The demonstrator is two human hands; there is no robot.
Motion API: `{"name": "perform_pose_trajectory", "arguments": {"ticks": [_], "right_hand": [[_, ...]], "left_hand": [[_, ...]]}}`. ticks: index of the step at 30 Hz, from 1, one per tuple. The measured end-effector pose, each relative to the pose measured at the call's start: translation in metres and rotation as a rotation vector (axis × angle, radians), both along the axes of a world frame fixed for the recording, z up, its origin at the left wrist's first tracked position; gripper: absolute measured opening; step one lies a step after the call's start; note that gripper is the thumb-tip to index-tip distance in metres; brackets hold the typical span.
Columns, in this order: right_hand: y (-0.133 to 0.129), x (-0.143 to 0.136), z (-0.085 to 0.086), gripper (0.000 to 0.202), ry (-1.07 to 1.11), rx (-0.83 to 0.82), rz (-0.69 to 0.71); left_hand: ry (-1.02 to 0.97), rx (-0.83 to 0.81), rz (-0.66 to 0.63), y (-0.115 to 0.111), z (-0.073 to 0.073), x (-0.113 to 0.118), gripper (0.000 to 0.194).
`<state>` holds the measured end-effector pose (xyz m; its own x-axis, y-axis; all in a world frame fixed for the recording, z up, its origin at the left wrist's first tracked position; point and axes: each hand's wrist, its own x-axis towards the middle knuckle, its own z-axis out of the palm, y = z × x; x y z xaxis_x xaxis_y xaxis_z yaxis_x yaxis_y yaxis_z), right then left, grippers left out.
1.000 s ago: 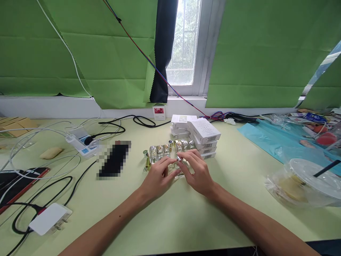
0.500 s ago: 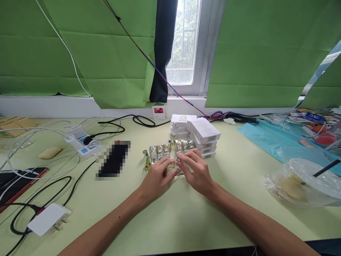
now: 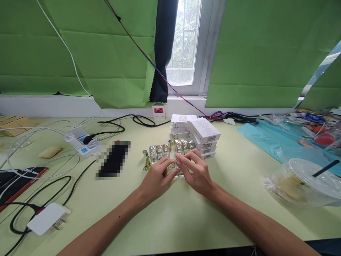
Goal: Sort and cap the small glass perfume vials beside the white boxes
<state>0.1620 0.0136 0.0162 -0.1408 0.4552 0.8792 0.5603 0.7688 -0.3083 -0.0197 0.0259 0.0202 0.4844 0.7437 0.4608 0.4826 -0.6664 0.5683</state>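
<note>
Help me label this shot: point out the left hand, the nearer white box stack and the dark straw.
Left hand [image 3: 157, 178], head view: back of the hand.
Nearer white box stack [image 3: 204, 130], head view: top box's upper face.
Dark straw [image 3: 326, 168], head view: mid-length.

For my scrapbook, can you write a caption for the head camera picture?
Left hand and right hand meet at a clear bottle near white boxes.
</note>
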Motion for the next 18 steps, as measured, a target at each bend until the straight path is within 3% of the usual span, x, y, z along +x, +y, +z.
{"name": "perform_pose_trajectory", "arguments": {"ticks": [18], "right_hand": [[-0.0001,-0.0034,-0.0019,0.045,0.048,0.028,0.002]], "left_hand": [[-0.003,0.016,-0.008,0.0006,0.0011,0.0013,0.015]]}}
